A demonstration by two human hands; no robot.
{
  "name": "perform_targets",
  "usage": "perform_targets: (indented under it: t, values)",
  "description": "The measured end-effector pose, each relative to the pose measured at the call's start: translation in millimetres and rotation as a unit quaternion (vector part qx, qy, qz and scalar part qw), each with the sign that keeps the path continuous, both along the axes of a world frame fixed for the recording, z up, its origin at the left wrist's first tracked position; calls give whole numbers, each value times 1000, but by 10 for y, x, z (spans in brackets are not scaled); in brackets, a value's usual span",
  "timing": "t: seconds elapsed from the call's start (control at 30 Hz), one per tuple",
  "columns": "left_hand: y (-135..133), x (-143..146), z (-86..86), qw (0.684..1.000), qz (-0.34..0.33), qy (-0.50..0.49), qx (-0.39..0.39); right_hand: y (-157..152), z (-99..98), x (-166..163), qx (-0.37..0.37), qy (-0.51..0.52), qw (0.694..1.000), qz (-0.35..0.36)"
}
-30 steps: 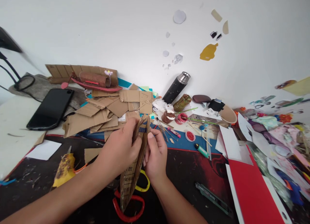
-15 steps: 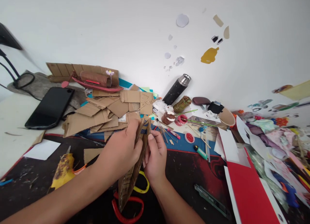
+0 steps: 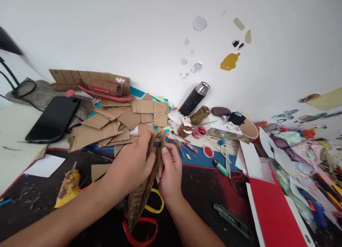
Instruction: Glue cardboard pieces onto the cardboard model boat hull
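We are holding the cardboard (image 3: 139, 196) by its far half, left hand (image 3: 133, 158) closed around its left side, right hand (image 3: 170, 168) pinching its right, its long axis slanting back toward us over the red handle (image 3: 156, 228)

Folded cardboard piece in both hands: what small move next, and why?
Probably pinch the far end of the cardboard piece closed: its sides stand apart there, and the left hand and right hand hold it from either side.
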State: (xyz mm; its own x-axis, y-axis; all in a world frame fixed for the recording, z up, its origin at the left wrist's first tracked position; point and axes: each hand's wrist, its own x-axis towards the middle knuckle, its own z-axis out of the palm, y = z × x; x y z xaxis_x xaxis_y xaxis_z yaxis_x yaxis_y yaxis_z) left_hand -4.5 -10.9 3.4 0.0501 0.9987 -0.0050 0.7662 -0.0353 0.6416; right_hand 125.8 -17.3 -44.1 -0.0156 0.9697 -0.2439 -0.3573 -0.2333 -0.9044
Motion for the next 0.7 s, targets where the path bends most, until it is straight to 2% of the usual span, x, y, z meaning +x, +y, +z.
perform_targets:
  t: [0.2,0.3,0.5,0.6,0.7]
  values:
    - [17,-19,16,1000,6,27,-13,13,-27,3,12,-4,1000,19]
    - [19,-24,65,1000,3,6,-29,31,-27,17,18,-16,1000,14]
    - [25,-99,151,985,-54,-145,-75,86,-6,43,7,-5,1000,-4]
    - [29,-130,125,955,-112,-246,-122,100,15,53,4,3,1000,-3]
    - [28,-130,74,944,-120,-280,-128,107,24,64,1,3,1000,1]
